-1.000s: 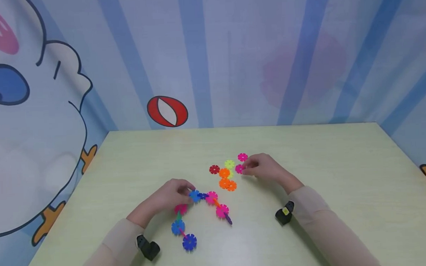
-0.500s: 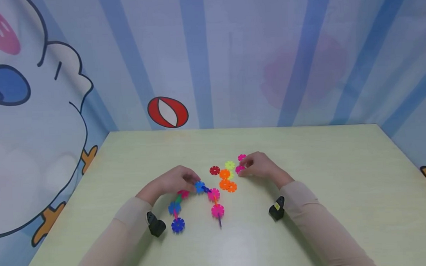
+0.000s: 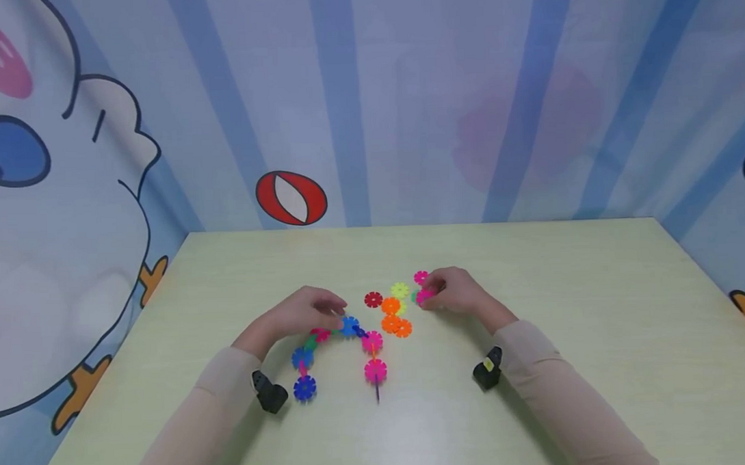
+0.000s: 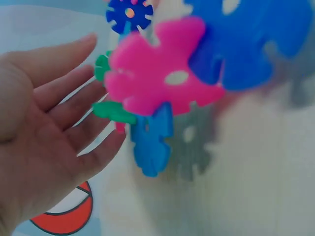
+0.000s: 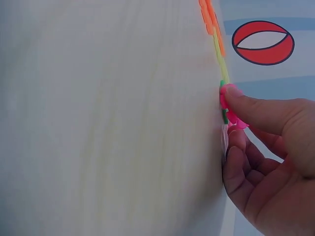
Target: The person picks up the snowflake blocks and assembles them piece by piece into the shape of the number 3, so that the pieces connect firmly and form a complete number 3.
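Observation:
In the head view, a curved chain of interlocked snowflake discs lies on the table, with a light-blue disc (image 3: 350, 326) at its top and a dark-blue disc (image 3: 305, 388) ending its left side. My left hand (image 3: 307, 310) hovers beside the top of the chain. Its fingers look extended and relaxed behind a pink disc (image 4: 162, 69) in the left wrist view; whether they touch the chain is unclear. My right hand (image 3: 457, 289) pinches a loose pink snowflake disc (image 5: 231, 103) between thumb and fingers. A green disc (image 5: 225, 116) shows just beneath it.
Left of my right hand lie loose discs: a dark-red one (image 3: 373, 299), a yellow one (image 3: 400, 290) and several orange ones (image 3: 390, 306). Another pink disc (image 3: 420, 277) lies just behind. A printed backdrop (image 3: 405, 122) rises at the table's far edge.
My left hand has moved forward, shifting the chain away and turning it, and its fingers have loosened from it. My right hand has taken hold of the pink disc, uncovering some green beneath.

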Demonstrator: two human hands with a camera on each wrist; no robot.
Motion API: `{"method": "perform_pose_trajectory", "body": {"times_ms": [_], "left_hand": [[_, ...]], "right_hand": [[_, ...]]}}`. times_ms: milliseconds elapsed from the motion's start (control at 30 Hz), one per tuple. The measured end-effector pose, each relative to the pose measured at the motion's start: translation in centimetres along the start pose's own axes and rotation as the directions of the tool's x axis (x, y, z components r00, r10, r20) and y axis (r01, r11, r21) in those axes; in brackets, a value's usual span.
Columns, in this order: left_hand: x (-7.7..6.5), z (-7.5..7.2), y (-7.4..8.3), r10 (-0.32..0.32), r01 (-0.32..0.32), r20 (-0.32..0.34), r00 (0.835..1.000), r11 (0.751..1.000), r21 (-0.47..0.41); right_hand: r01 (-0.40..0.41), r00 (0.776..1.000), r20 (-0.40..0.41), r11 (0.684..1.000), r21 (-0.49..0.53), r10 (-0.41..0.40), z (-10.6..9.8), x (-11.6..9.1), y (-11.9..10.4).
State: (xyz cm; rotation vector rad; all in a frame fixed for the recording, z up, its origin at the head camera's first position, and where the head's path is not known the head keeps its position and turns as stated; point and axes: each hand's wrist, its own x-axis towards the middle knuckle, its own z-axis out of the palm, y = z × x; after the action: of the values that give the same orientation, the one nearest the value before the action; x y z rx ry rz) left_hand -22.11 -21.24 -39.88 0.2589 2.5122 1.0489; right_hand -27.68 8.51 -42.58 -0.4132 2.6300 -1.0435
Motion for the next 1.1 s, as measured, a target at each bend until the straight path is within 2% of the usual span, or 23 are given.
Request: {"method": "perform_pose_trajectory", "body": {"times_ms": [100, 200, 267, 367, 500, 667, 933, 1033, 1100], "left_hand": [[-1.1, 0.3, 0.5, 0.010, -0.012, -0.145, 0.989, 1.000, -0.007], [-2.5, 1.0, 1.3, 0.024, -0.036, -0.282, 0.959, 0.999, -0.038], [-3.7, 1.8, 1.8, 0.027, -0.059, -0.342, 0.939, 0.995, -0.085], [-5.4, 3.3, 2.5, 0.001, -0.070, -0.380, 0.925, 0.983, -0.168], [-6.9, 5.5, 2.9, -0.061, -0.044, -0.379, 0.923, 0.964, -0.263], [-7.6, 7.7, 2.7, -0.130, -0.002, -0.347, 0.929, 0.934, -0.356], [-7.9, 9.7, 2.9, -0.174, 0.076, -0.266, 0.948, 0.936, -0.343], [-7.8, 10.0, 3.1, -0.201, 0.111, -0.228, 0.953, 0.929, -0.353], [-7.7, 10.2, 3.2, -0.197, 0.109, -0.211, 0.957, 0.924, -0.367]], "right_hand": [[-0.017, 1.000, 0.004, 0.999, 0.041, 0.017, -0.1, -0.3, 0.0], [-0.027, 1.000, 0.011, 0.996, 0.079, 0.026, -0.3, -0.7, 0.1], [-0.008, 1.000, 0.013, 0.996, 0.084, 0.007, -0.4, -1.1, 0.1], [0.031, 0.999, 0.022, 0.994, 0.101, -0.033, -0.5, -1.8, -0.1], [0.086, 0.994, 0.048, 0.984, 0.159, -0.095, -0.3, -2.9, -0.6], [0.144, 0.982, 0.091, 0.964, 0.223, -0.167, 0.4, -4.1, -1.2], [0.214, 0.945, 0.178, 0.929, 0.302, -0.275, 2.0, -5.5, -1.8], [0.225, 0.934, 0.207, 0.927, 0.300, -0.293, 2.5, -5.7, -2.0], [0.235, 0.928, 0.220, 0.929, 0.285, -0.301, 2.8, -5.7, -2.2]]}}
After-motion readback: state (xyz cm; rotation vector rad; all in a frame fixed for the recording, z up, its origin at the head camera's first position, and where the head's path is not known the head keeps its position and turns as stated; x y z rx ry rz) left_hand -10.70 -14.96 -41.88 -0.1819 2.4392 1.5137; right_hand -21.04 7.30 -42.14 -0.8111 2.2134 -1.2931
